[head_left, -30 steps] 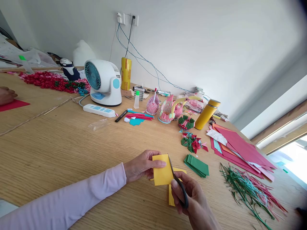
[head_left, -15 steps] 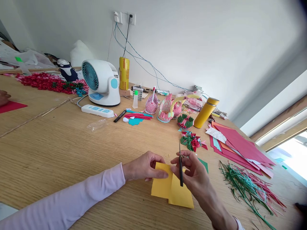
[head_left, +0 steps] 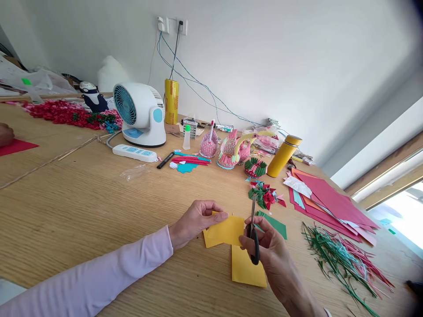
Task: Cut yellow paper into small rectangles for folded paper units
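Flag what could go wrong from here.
The right hand holds scissors while its thumb seems to touch the held yellow paper, so a blade might nick it.
The lower yellow sheet lies close to that hand and could get nudged.
The green slips, partly hidden behind that hand, might be knocked.

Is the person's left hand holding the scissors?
No, the scissors are in the right hand, while the left hand grips yellow paper.
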